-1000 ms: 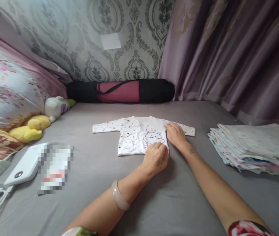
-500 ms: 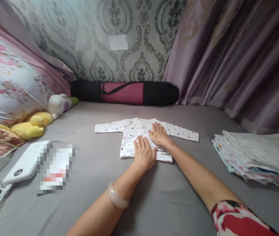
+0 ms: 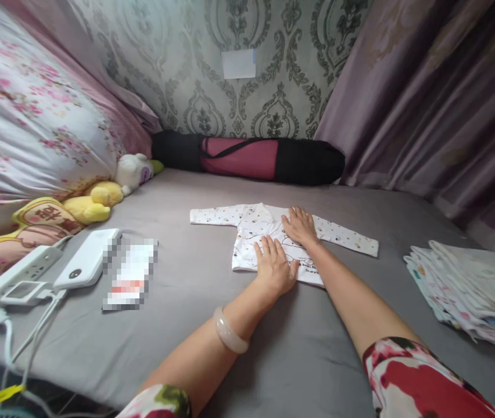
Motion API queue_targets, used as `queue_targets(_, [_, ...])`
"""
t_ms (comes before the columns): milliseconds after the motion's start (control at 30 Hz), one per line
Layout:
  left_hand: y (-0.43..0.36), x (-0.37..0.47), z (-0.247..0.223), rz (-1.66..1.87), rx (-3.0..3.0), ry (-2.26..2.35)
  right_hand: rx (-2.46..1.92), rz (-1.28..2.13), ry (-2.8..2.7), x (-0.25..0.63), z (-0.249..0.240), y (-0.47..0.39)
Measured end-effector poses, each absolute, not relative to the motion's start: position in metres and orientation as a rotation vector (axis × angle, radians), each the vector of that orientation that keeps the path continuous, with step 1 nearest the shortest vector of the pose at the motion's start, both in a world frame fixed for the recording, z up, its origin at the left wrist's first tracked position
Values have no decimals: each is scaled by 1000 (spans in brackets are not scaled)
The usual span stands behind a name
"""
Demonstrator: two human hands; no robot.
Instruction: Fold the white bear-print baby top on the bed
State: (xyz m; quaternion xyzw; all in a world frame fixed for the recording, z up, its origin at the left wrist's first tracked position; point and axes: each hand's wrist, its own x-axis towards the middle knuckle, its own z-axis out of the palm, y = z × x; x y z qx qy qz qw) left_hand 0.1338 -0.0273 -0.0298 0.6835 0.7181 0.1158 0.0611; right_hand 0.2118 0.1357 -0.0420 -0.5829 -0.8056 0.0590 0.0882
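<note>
A small white baby shirt with a tiny print lies spread on the grey bed sheet, both sleeves stretched out sideways. My left hand rests flat on its lower front, fingers apart, with a pale bangle on the wrist. Higher up, near the right shoulder of the shirt, my right hand also lies flat with fingers extended. The two hands and the right forearm cover part of the printed drawing and lettering.
At right sits a stack of folded cloths. To the left are a white power bank, a power strip, cables, a blurred-out item and plush toys. A black and maroon roll bag lies by the wall.
The view has turned left, so everything sits further right in the picture. Both hands stay flat on the shirt, with little visible movement over it.
</note>
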Motion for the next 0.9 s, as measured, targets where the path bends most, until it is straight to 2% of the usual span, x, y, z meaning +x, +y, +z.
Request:
queue_targets(233, [-23, 120, -11, 461, 2036, 2126, -1700, 444, -2505, 229, -28, 98])
queue_targets(467, [-3, 61, 19, 654, 1679, 2083, -1579, 336, -2690, 242, -29, 15])
queue_targets(633, [4, 30, 9, 842, 1527, 2114, -1600, 283, -2693, 240, -25, 6])
queue_targets(900, [7, 29, 0, 894, 1490, 2090, -1449, 299, -2698, 213, -7, 10])
